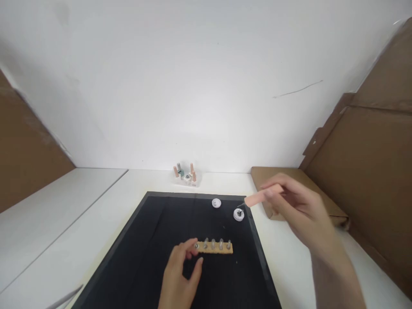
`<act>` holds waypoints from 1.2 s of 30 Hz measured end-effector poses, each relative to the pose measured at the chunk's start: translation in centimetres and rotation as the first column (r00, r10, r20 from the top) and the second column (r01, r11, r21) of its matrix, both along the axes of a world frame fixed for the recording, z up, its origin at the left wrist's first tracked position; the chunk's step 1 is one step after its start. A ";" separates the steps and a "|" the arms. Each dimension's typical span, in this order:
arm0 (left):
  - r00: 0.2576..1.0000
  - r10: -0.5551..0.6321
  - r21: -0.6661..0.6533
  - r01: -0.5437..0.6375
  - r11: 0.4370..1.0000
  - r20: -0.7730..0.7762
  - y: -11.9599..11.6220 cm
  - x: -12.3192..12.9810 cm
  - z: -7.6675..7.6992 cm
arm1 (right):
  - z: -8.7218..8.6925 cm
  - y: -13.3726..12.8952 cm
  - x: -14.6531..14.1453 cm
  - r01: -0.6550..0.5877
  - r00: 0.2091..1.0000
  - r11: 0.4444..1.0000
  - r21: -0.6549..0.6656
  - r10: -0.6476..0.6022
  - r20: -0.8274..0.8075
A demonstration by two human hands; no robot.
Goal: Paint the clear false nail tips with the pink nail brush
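My right hand [283,199] grips a pink-handled brush [257,198], its thin tip pointing left just above a small white round pot [238,215] with dark contents. Near the left end of a tan strip [209,247], my left hand [185,266] has its thumb and fingers apart, the fingertips beside the strip's end. Several clear nail tips [221,243] stand upright in a row on that strip. Behind it on the black mat [144,253] lies a white round lid [216,203].
A clear holder [186,182] with pink- and green-capped bottles stands against the white wall. A flat cardboard box [302,176] lies at the right, behind my right hand. Brown cardboard panels [380,171] rise at both sides. The mat lies on a white table [54,214].
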State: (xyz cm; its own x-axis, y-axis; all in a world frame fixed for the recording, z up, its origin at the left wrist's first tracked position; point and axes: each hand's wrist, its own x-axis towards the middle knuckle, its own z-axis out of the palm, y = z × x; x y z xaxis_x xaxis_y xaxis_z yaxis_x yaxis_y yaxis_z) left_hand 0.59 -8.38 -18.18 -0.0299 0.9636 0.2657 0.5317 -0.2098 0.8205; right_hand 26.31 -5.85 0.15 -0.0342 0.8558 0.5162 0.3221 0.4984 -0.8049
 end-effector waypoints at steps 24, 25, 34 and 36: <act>0.957 0.011 -0.061 -0.030 0.998 -0.289 -4.1 5.2 -2.6 | -12.8 7.0 -5.2 -0.186 0.976 0.912 -0.365 0.215 0.041; 0.958 0.003 -0.041 -0.015 0.999 -0.287 -4.2 5.0 -2.5 | -12.7 6.7 -5.4 -0.181 0.978 0.919 -0.350 0.206 0.036; 0.962 -0.124 0.136 0.161 0.978 -0.245 -5.0 -0.3 0.5 | -13.1 2.1 -6.5 -0.098 0.974 0.971 -0.219 0.139 0.180; 0.961 -0.145 0.137 0.181 0.974 -0.236 -4.2 -2.1 1.3 | -14.0 0.5 -6.4 -0.086 0.957 0.976 -0.199 0.137 0.255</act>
